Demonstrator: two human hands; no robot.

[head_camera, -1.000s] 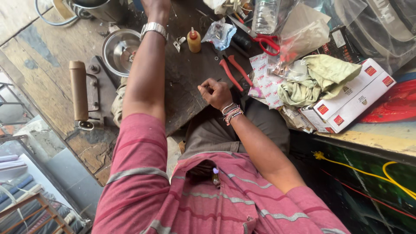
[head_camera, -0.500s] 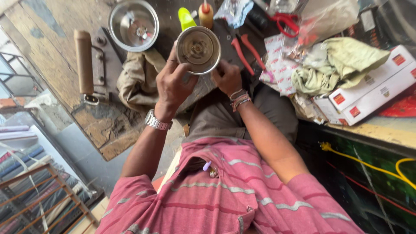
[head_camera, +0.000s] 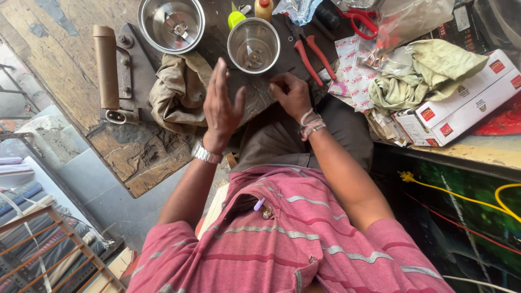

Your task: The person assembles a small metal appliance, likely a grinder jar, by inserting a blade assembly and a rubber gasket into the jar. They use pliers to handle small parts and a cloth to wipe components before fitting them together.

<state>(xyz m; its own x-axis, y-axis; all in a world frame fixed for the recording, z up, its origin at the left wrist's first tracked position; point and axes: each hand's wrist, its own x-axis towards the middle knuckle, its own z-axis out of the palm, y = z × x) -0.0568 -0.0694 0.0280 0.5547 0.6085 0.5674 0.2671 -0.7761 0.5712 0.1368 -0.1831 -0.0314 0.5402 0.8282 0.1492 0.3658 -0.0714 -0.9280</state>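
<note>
The small steel jar (head_camera: 253, 45) stands upright on the dark wooden workbench (head_camera: 135, 157), just beyond both hands, with blades showing at its bottom. It looks rigid, smooth and fairly light; the safe hold is around the outer wall or rim, clear of the blades. The left hand (head_camera: 221, 106) hovers open, fingers straight, gripping nothing. The right hand (head_camera: 293, 95) rests loosely curled on the bench; whether it pinches something I cannot tell. Half a second earlier both hands held the jar raised and tilted.

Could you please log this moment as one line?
left hand: open, empty, above cloth | right hand: fingers curled, on bench | steel jar: upright, between hands
</note>
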